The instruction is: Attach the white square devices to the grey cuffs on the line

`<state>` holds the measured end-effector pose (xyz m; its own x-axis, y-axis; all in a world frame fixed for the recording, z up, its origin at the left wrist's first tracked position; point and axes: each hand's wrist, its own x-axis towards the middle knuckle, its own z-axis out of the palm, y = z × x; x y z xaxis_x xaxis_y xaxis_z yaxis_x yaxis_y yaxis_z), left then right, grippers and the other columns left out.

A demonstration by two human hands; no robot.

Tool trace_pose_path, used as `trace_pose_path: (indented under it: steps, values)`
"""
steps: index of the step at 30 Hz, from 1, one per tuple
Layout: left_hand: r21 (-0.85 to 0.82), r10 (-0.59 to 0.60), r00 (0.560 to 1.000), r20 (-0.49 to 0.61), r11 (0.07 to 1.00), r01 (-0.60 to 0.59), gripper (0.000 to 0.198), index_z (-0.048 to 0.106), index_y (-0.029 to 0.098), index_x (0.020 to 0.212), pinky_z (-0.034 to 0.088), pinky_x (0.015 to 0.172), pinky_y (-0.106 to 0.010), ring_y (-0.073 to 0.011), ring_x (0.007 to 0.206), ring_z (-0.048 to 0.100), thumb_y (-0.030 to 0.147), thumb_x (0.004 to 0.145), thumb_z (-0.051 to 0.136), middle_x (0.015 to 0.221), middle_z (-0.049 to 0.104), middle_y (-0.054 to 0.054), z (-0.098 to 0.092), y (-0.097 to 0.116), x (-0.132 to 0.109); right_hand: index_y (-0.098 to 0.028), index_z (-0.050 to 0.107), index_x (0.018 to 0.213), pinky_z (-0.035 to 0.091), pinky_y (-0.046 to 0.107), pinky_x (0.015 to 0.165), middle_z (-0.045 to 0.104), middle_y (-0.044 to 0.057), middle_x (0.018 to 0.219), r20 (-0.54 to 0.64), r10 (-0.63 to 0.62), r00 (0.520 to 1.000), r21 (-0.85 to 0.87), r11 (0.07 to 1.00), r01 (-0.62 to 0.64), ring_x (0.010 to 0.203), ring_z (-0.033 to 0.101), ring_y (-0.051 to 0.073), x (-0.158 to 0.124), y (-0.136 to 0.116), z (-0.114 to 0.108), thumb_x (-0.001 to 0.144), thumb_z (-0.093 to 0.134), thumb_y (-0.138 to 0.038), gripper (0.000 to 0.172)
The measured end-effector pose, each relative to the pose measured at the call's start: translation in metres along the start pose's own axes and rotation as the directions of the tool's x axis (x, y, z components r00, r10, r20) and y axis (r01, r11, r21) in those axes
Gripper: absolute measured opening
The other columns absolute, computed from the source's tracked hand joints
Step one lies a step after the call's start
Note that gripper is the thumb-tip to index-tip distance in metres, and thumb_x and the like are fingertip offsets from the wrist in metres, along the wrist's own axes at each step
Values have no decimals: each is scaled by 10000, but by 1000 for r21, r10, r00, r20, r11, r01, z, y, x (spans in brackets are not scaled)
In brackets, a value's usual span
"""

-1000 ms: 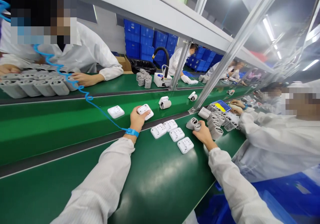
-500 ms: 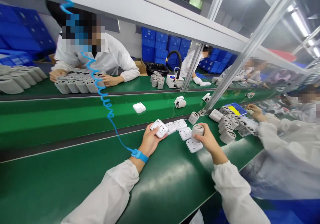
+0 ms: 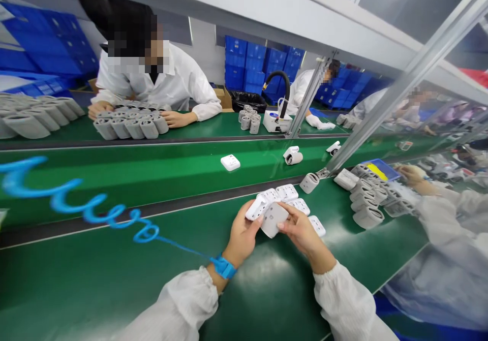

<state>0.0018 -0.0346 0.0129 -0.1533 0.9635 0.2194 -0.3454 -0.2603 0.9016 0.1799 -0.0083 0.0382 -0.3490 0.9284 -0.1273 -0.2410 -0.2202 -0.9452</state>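
My left hand [image 3: 242, 235] is closed around a white socket faceplate [image 3: 255, 208], tilted up off the bench. My right hand [image 3: 305, 231] grips a light grey fabric-textured housing [image 3: 274, 220] between thumb and fingers. The two parts are side by side, and the left thumb reaches the housing's edge. I cannot tell whether they are joined. Just behind my hands, several other white socket faceplates [image 3: 286, 192] lie on the green bench [image 3: 152, 280]. A blue wrist strap [image 3: 224, 267] with a coiled cord circles my left wrist.
A single grey housing [image 3: 309, 182] stands near a metal post [image 3: 362, 117]; several more housings [image 3: 368, 216] are grouped at right by a blue tray [image 3: 392, 171]. The sunken green belt carries a white faceplate [image 3: 231, 162]. Across it, a co-worker [image 3: 163, 84] holds grouped housings.
My right hand has brought the grey housing left, against the white faceplate in my left hand. The view has shifted, and the blue coiled cord now hangs lower at left.
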Motion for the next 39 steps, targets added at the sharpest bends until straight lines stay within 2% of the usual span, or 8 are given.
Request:
trace_pose_path:
  steps: [11, 21, 26, 29, 31, 33, 36, 39]
  values:
    - [328, 95, 954, 285, 925, -190, 493, 466, 209, 1425, 433, 1096, -406, -261, 1276, 553, 254, 938, 530, 1416, 564, -99, -14, 2, -1, -241, 642, 1239, 560, 335, 785, 715, 60, 1070, 26, 45, 999, -64, 997, -44, 934, 684, 219, -1, -1, -5, 645, 891, -278, 645]
    - [555, 49, 881, 470, 760, -338, 767, 366, 205, 1482, 457, 1082, -426, -283, 1283, 556, 93, 755, 585, 1424, 555, -113, -10, 16, 1, -175, 611, 1143, 602, 318, 654, 710, 65, 941, -71, 168, 983, -198, 964, -179, 789, 710, 213, -4, -12, -1, 653, 879, -391, 600]
    - [545, -49, 942, 332, 825, -149, 632, 505, 207, 1328, 534, 925, -406, -279, 1051, 676, 149, 725, 684, 1207, 687, -103, -15, 12, 9, -179, 577, 930, 587, 286, 530, 701, 29, 736, -125, 152, 980, -339, 922, -186, 624, 706, 200, -1, -7, 0, 636, 866, -497, 521]
    - [248, -149, 953, 264, 965, 82, 558, 572, 190, 1181, 549, 863, -365, -262, 986, 688, 231, 671, 793, 1102, 714, -100, -14, 8, 14, -190, 564, 821, 490, 246, 399, 627, -5, 539, -80, 52, 995, -381, 921, -79, 444, 628, 168, 0, -7, -4, 733, 719, -664, 506]
    - [-21, -234, 929, 288, 968, 250, 553, 603, 167, 1103, 557, 835, -362, -268, 959, 694, 294, 624, 850, 1072, 718, -113, -11, 10, 15, -185, 609, 809, 459, 246, 397, 605, 0, 515, -54, -75, 996, -329, 943, 53, 430, 592, 151, -1, -9, -6, 832, 595, -683, 499]
    - [-193, -322, 878, 353, 894, 405, 571, 628, 153, 1080, 571, 796, -401, -289, 904, 703, 329, 596, 878, 1058, 717, -131, -6, 15, 14, -193, 674, 917, 523, 277, 509, 691, 42, 709, -50, -211, 976, -277, 942, 189, 615, 661, 177, -3, -14, -5, 865, 628, -579, 392]
    - [-266, -407, 802, 437, 793, 547, 558, 652, 164, 1087, 580, 758, -472, -326, 868, 708, 319, 603, 882, 1053, 714, -139, -3, 23, 11, -254, 673, 1125, 547, 377, 883, 697, 67, 1138, 59, -281, 958, -254, 924, 287, 1059, 657, 241, -8, -20, 2, 792, 767, -353, 361]
    - [-254, -406, 803, 436, 800, 543, 536, 675, 159, 1061, 576, 776, -455, -308, 864, 705, 282, 588, 894, 1028, 721, -128, -5, 24, 10, -257, 644, 1170, 471, 418, 1015, 684, 68, 1190, 145, -232, 962, -229, 938, 261, 1152, 625, 254, -11, -23, 7, 749, 796, -264, 448]
